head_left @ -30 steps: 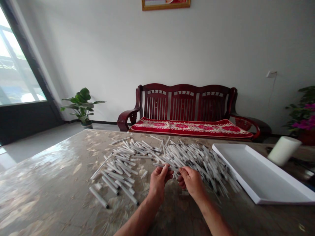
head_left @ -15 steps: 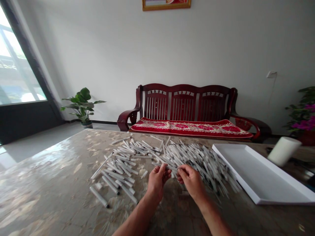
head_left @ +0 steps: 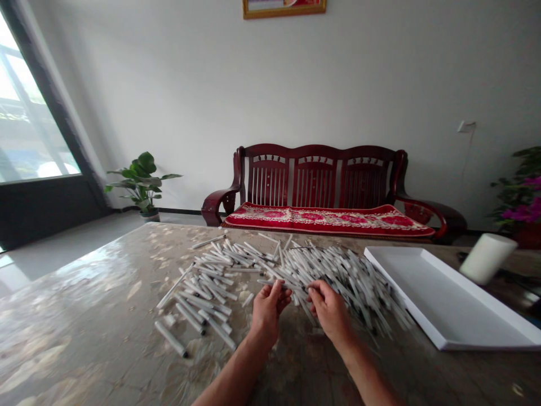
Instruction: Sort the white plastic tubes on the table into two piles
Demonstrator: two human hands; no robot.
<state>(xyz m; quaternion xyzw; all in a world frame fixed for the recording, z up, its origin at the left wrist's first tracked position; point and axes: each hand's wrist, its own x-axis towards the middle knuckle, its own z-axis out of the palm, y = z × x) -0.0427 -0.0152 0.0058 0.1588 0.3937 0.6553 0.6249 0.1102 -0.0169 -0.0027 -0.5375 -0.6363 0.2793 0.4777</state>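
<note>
Over the near edge of a pile of pens, my left hand (head_left: 266,310) is closed with thumb and fingers pinched on a thin pen (head_left: 264,282), whose pale end sticks out to the left. My right hand (head_left: 332,310) is a short way to the right, thumb and fingertips pressed together; whatever is in that pinch is too small and blurred to name. Behind and right of the hands lies the dense heap of whitish pens (head_left: 338,270), some with dark ends. More loose pens (head_left: 211,282) lie scattered left of my left hand.
A shallow white tray (head_left: 442,338) lies right of the heap, with a white roll (head_left: 488,259) beyond it. The patterned tabletop (head_left: 105,321) extends left. Across the table stands a dark red wooden bench (head_left: 315,175); a potted plant (head_left: 143,177) is at back left.
My hands have drawn slightly apart: the left moved a little left, the right a little right. The pile and the tray look the same.
</note>
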